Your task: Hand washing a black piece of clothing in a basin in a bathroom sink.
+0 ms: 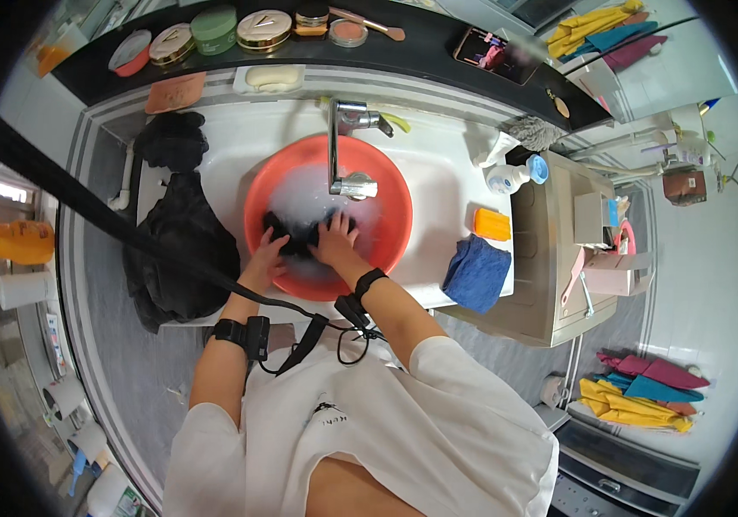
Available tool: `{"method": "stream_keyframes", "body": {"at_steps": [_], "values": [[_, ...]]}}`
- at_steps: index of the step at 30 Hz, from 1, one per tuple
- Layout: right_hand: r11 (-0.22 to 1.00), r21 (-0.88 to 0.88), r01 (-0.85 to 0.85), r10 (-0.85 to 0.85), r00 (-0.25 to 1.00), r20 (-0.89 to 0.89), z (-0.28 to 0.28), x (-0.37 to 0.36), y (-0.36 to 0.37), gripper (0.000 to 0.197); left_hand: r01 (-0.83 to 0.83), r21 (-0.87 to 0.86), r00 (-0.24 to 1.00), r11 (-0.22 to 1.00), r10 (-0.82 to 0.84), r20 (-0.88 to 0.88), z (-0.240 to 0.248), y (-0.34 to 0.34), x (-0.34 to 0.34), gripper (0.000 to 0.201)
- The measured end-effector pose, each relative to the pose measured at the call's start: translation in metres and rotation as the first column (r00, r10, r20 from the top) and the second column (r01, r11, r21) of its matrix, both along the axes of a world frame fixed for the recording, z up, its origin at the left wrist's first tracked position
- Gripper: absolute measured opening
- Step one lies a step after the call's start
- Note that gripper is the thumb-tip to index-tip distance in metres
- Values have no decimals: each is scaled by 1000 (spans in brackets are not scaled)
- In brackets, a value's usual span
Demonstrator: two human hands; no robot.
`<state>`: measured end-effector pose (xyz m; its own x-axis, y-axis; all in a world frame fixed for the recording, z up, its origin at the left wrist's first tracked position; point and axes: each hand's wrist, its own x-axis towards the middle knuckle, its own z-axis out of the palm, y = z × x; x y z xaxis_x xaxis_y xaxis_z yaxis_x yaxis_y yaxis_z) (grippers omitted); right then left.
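Head view showed two bare hands at work inside a round, red-orange plastic basin (399,194), which stood in a white sink (433,185) at the centre of the frame. Black, wet fabric (300,245), the item being handled, lay in cloudy, sudsy water (295,191) toward the basin's lower half, partly submerged.

The left hand (269,256) was at the basin's lower-left rim, fingers parted and bent toward the fabric. The right hand (335,240) was near the basin's middle, fingers spread and half curled over the fabric. Whether either hand had closed on it could not be told, since suds and fabric hid the fingertips.

A chrome swivel tap (333,151) reached over the basin, its spout just above the right hand in the frame. Dark, bunched garments (181,258) lay at the sink's left end; an orange bar (492,225) and a folded navy cloth (477,273) lay at its right end.

In this inspector's judgement, good practice called for working the fabric low in the water, section by section, with short strokes to limit splashing, knuckles clear of the spout, and both black wristbands (371,281) above the waterline.
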<state>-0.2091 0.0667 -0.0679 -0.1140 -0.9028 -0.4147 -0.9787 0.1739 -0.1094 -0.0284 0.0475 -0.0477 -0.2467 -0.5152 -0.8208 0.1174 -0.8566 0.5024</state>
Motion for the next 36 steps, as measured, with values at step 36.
{"method": "stream_keyframes", "body": {"at_steps": [36], "values": [[725, -681, 103, 271, 867, 419, 130, 61, 6, 43, -262, 123, 823, 957, 288, -489, 39, -10, -24, 46]]}}
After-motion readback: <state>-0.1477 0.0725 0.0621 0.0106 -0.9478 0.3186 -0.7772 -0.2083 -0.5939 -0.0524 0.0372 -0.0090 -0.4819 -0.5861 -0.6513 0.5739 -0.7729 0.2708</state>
